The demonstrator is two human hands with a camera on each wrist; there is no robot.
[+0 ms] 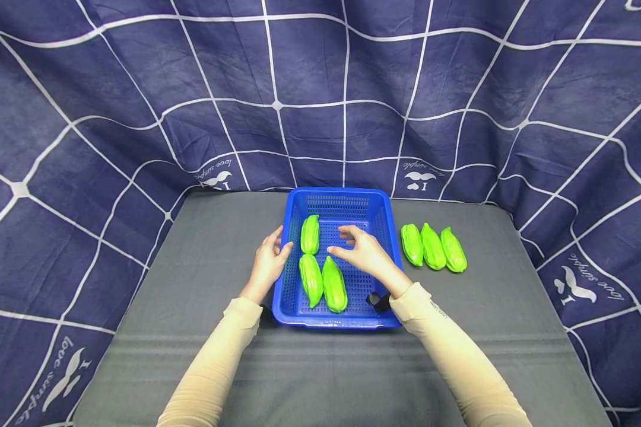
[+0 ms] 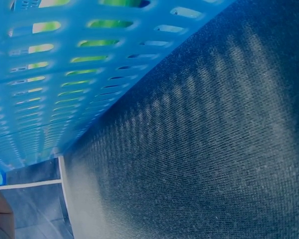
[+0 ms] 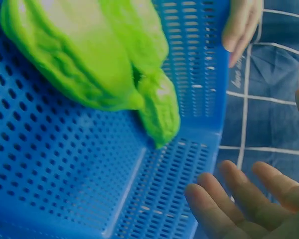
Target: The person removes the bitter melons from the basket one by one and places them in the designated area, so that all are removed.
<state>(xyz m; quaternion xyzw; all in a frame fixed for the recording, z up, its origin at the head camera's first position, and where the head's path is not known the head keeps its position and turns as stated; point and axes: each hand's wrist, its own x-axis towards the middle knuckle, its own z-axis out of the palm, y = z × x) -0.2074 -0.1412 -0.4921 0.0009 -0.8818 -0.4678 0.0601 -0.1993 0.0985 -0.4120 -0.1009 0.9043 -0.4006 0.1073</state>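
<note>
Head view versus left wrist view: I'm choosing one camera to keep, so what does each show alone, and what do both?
Only the head view shows the right hand, both sleeves and three green vegetables right of the blue basket.

Only the left wrist view shows the basket's outer wall up close, green showing through it.

Both share the basket, the left hand (partly cut off in the wrist view), the table and the curtain.

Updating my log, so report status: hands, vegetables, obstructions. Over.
Left hand at basket rim. Right hand empty above basket. Three green vegetables inside, three on table. No obstruction visible.
</note>
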